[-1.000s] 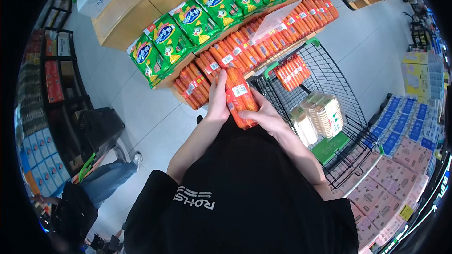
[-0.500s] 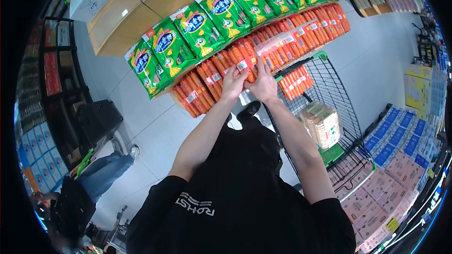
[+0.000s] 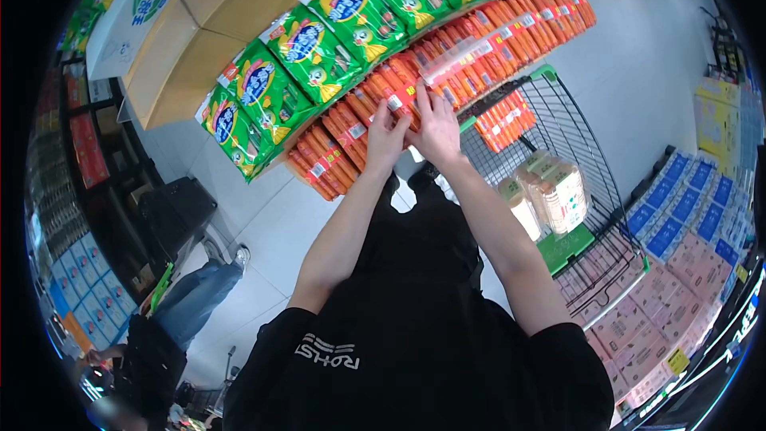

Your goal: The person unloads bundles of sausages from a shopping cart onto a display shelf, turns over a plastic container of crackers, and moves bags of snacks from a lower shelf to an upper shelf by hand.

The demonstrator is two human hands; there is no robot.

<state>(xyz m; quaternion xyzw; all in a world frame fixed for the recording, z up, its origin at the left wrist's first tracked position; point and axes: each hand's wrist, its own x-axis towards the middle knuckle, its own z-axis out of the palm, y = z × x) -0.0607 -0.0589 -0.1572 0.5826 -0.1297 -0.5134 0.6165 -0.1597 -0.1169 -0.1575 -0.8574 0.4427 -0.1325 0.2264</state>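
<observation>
Both my hands are at the front edge of a shelf row of red sausage packs. My left hand grips the lower left side of one sausage pack that lies in the row. Against the same pack's lower right side is my right hand, its fingers stretched over the wrapper. A clear plastic sign stands over the packs just right of my hands. Green snack bags line the shelf behind. More red sausages lie in the cart.
A black wire shopping cart stands to my right, holding clear packs of round items. Stacked pink boxes and blue-white packs lie beyond it. At the left are a person in jeans and a black basket.
A second ago I held the sausage pack near my chest. My hands have moved forward with it to the shelf row, where they stay on it. The view has shifted slightly.
</observation>
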